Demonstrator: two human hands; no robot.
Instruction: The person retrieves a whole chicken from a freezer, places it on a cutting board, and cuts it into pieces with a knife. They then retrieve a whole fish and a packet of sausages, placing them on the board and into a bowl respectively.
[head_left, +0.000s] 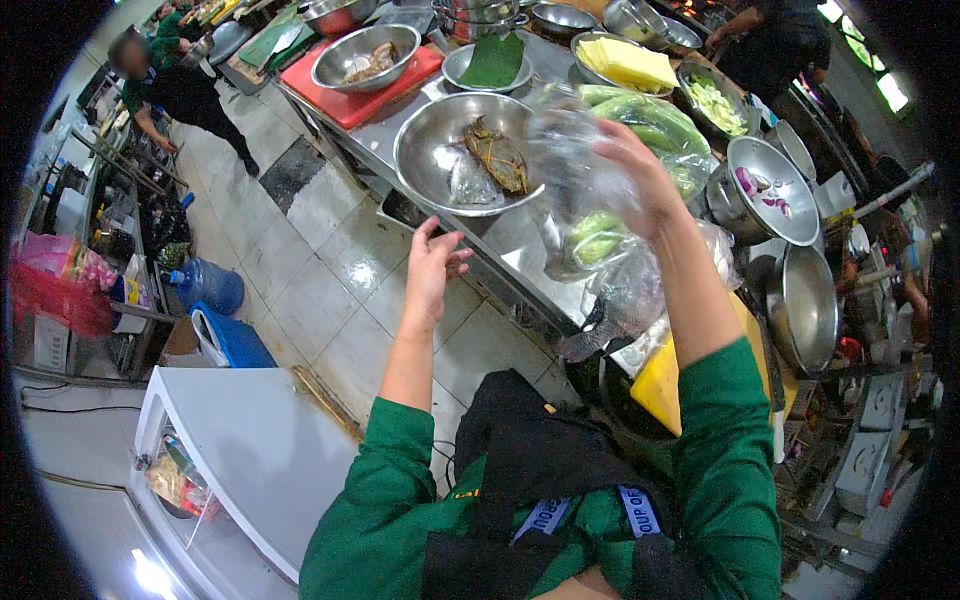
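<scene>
My right hand [640, 170] is raised over the steel table, closed on a clear plastic bag [575, 165] that is smeared by motion. What the bag holds, if anything, I cannot make out. My left hand [436, 270] hangs in the air off the table's edge, fingers apart, holding nothing. Just beyond it stands a wide steel bowl [425, 150]. A brownish-green thing [497, 160] with orange lines, like a tied crab, lies in it beside some crumpled clear plastic [472, 186]. Bagged green vegetables [655, 125] lie behind my right hand.
A red cutting board [405, 85] carries another bowl [335, 75] at the far left. A strainer [745, 155] with onion pieces and an empty pan [805, 310] stand right. A knife [768, 350] lies by the yellow board [665, 395]. A person [190, 95] bends at far left.
</scene>
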